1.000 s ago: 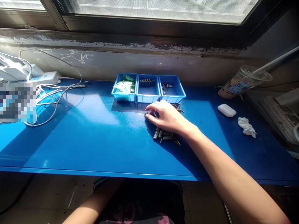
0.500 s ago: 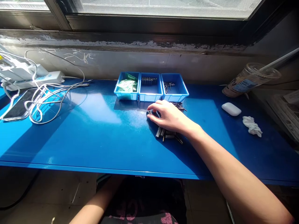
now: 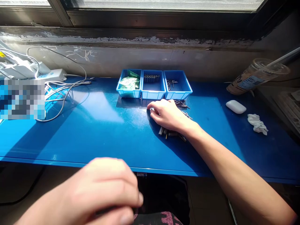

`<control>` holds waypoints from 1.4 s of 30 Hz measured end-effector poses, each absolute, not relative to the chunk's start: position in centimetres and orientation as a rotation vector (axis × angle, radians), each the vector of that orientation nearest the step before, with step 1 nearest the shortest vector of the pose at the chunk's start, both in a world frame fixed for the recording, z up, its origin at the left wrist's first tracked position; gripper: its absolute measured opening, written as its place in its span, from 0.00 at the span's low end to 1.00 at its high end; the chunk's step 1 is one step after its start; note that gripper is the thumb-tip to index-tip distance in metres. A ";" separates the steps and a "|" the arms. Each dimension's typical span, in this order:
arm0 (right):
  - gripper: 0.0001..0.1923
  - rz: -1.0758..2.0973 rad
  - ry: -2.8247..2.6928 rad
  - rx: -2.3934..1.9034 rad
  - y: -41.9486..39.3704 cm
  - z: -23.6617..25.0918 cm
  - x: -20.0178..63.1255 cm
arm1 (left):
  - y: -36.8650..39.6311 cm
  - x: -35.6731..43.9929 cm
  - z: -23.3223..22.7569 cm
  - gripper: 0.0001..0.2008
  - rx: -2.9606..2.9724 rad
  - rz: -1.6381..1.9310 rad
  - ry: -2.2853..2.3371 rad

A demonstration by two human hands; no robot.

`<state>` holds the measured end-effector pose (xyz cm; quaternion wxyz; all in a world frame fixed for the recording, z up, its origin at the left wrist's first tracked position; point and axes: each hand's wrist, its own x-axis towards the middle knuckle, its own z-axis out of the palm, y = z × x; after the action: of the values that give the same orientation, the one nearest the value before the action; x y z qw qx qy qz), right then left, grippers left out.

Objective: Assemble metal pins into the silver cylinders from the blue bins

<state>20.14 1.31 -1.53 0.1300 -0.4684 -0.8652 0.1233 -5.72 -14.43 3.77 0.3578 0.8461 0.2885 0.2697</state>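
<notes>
My right hand (image 3: pixel 167 116) rests palm down on a pile of small metal pins and cylinders (image 3: pixel 172 133) on the blue table (image 3: pixel 98 131), fingertips on a small metal piece near the trays. Whether it grips one I cannot tell. Three small blue trays stand in a row just beyond: the left tray (image 3: pixel 129 84) holds green packets, the middle tray (image 3: pixel 151 83) a row of metal cylinders, the right tray (image 3: pixel 177 85) a few thin pins. My left hand (image 3: pixel 103 190) is raised close to the camera, blurred, fingers curled, below the table's front edge.
White cables (image 3: pixel 63 89) and a power strip (image 3: pixel 52 75) lie at the far left beside a blurred-out patch. On the right sit a white earbud case (image 3: pixel 235 107), a crumpled tissue (image 3: pixel 257 123) and a tipped plastic cup with straw (image 3: pixel 256 76). A window ledge runs behind.
My left hand has risen from my lap into view near the camera. My right hand has stayed on the pile, its fingers shifting slightly. The camera tilted down a little.
</notes>
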 end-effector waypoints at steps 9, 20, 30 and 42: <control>0.10 0.281 -2.431 -1.247 1.5 -2.0 20.2 | -2.9 -0.8 5.7 0.04 2.727 1.569 0.688; 0.10 0.169 -2.167 -0.980 2.6 -1.9 22.6 | 4.5 -2.6 -1.5 0.04 2.842 1.684 0.750; 0.08 0.290 -2.248 -1.133 2.7 -1.7 23.1 | 3.6 -1.5 -1.4 0.06 2.806 1.466 0.695; 0.13 0.365 -2.287 -1.222 2.6 -2.1 22.5 | 2.3 -1.2 -0.5 0.04 2.789 1.480 0.612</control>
<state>22.47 2.56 -2.08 0.2585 -0.4507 -0.8437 0.1348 -1.16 2.27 -0.50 -0.0373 0.8666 0.1900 0.4599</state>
